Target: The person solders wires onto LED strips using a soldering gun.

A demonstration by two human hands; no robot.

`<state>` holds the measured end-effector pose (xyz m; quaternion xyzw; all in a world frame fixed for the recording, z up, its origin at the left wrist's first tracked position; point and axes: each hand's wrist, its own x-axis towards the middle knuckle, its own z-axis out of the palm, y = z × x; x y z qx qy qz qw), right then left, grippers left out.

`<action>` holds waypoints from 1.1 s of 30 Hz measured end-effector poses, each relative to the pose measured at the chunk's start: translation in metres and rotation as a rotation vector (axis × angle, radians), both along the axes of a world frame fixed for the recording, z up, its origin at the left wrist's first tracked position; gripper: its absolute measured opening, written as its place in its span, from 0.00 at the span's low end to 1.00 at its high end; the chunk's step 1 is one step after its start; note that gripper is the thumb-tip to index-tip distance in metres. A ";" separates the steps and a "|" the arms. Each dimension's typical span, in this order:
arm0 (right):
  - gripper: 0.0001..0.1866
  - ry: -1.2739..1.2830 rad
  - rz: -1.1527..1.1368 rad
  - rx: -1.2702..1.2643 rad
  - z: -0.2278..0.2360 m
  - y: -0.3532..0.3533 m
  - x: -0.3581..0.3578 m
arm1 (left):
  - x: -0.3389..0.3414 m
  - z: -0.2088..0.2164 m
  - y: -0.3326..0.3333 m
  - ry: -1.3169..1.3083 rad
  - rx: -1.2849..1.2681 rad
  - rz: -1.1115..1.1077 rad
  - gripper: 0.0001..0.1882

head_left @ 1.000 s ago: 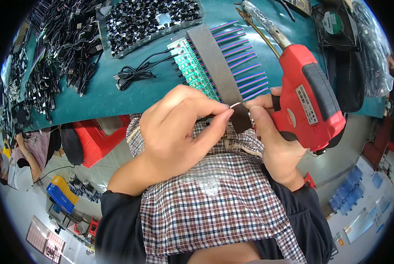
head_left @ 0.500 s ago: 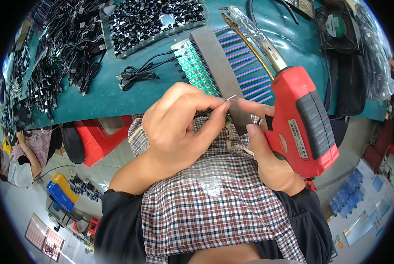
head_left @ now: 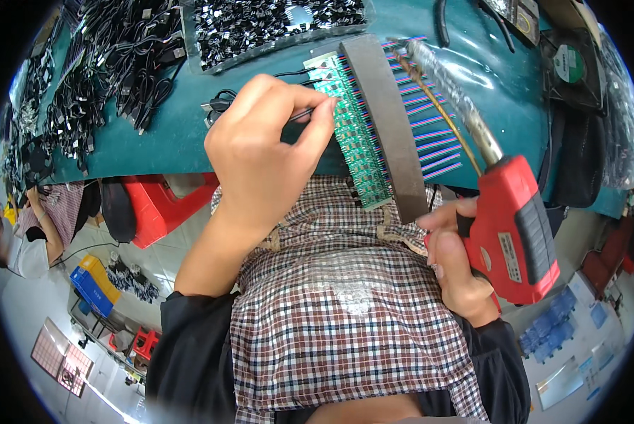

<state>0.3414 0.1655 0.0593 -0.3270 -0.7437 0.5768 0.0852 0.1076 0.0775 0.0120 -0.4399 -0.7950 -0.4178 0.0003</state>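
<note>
My left hand (head_left: pixel 260 148) is closed, with thumb and forefinger pinching the end of a thin black cable (head_left: pixel 301 114) at the left edge of a row of green circuit boards (head_left: pixel 363 162). The wire tips are hidden by the fingertips. A dark flat bar (head_left: pixel 384 113) lies across the boards, and striped thin wires (head_left: pixel 437 145) fan out from its right side. My right hand (head_left: pixel 462 272) grips a red soldering gun (head_left: pixel 511 226) with a black grip panel. Its metal barrel and thin brass-coloured tube (head_left: pixel 448 120) point up and left, above the wires.
A clear tray (head_left: pixel 278 48) full of small black-and-silver connectors stands at the back. Bundles of black cables (head_left: pixel 119 63) cover the left of the green table (head_left: pixel 147 152). A black fan (head_left: pixel 571 67) is at the right. A red stool (head_left: pixel 165 212) stands below the table edge.
My left hand has carried the cable end up and left to the boards. My right hand has drawn away to the right and down with the soldering gun. The view has shifted slightly.
</note>
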 end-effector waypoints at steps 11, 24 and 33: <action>0.06 -0.081 -0.195 -0.312 0.001 -0.003 -0.007 | -0.007 -0.011 0.007 0.081 -0.045 0.038 0.06; 0.06 -0.033 -0.039 -0.245 -0.010 -0.001 -0.009 | -0.005 -0.012 0.008 0.072 -0.094 0.076 0.06; 0.06 -0.049 -0.018 -0.215 -0.010 0.000 -0.012 | -0.004 -0.007 0.009 0.056 -0.171 0.072 0.04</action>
